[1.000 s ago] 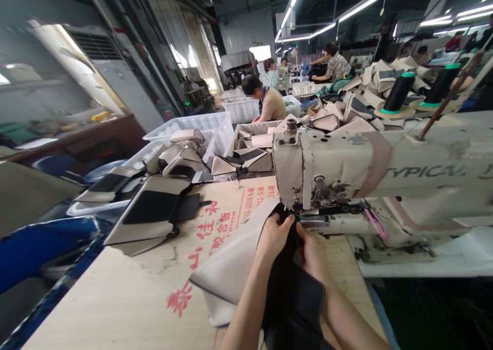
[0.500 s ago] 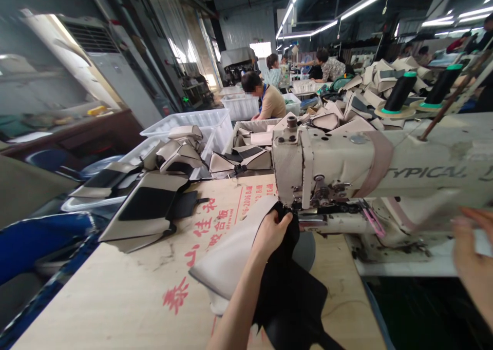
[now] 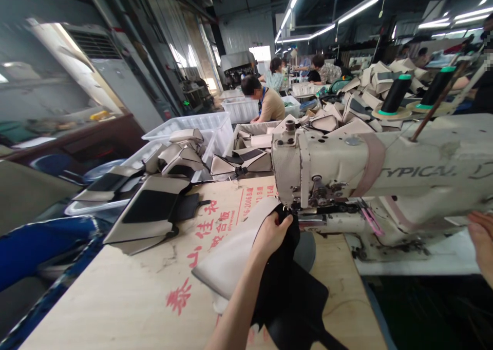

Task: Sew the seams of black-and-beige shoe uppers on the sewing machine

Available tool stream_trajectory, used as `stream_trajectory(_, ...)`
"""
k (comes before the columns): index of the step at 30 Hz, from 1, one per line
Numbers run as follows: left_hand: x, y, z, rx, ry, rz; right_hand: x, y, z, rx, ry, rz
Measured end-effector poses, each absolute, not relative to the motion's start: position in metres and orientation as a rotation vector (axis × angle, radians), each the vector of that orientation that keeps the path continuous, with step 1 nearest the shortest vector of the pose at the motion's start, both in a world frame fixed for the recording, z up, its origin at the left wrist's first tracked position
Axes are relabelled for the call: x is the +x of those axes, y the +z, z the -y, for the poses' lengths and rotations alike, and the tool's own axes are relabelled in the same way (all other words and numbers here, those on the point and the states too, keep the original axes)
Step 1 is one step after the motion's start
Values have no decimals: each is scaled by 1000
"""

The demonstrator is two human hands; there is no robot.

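Note:
My left hand [image 3: 274, 233] pinches the edge of a beige and black leather-like cover piece [image 3: 234, 257] close under the needle area of the sewing machine [image 3: 327, 165]. Its beige panel spreads to the left, and its black part [image 3: 296, 293] hangs to the lower right over the board. At the right edge, my right hand [image 3: 481, 239] is partly cut off by the frame. Its visible fingers are stretched out beside a light lever-like part [image 3: 457, 220] on the machine; whether they touch it I cannot tell.
A plywood board [image 3: 100, 293] with red lettering lies in front. Another cover [image 3: 148, 214] rests on its far left, near plastic bins [image 3: 185, 124] of covers. A blue-lined container [image 3: 46, 252] stands left. Black thread spools [image 3: 395, 96] stand behind the machine. Co-workers [image 3: 271, 103] sit farther back.
My right hand has moved to the right, partly out of frame, uncovering the light part. My left hand stays on the cover piece. The view has shifted slightly.

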State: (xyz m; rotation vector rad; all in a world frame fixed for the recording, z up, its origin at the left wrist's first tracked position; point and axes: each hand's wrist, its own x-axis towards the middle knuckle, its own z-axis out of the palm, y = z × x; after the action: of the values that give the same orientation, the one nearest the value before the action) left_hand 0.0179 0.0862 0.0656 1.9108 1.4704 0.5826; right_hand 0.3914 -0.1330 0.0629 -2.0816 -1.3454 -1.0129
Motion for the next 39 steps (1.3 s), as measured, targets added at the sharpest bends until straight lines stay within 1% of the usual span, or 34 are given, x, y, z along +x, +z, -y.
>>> stream_trajectory(3,17,65,-87,1895,573,-1475,396,78,130,-2067,-1057,1364)
stream_trajectory(7,16,61,-87,1911,583,-1465,374,72,136,-2002,-1059,1310)
stream_trajectory(9,16,60,-87,1916,588,-1466,337,62,131,-1943,-916,1290)
stream_trajectory(10,16,59,-87,1916,588,-1467,311,56,124,-1880,-758,1307)
stream_trajectory(11,17,58,-87,1914,588,-1464,282,50,113,-1838,-420,1327)
stream_trajectory(13,19,58,-88,1910,585,-1468,223,39,79,-1738,371,1345)
stream_trajectory(14,20,59,-88,1907,581,-1475,197,33,59,-1636,640,1299)
stream_trajectory(15,20,59,-89,1905,578,-1485,174,28,39,-1541,815,1245)
stream_trajectory(16,21,59,-89,1905,578,-1494,156,24,21,-1449,917,1174)
stream_trajectory(19,21,59,-92,1894,569,-1472,129,13,-12,-1402,914,1044)
stream_trajectory(23,20,59,-99,1880,532,-1428,126,7,-18,-1401,926,871)
stream_trajectory(33,23,72,-116,1859,548,-1394,113,17,-32,-1423,958,573)
stream_trajectory(39,24,73,-120,1864,537,-1403,113,18,-33,-1419,967,566)
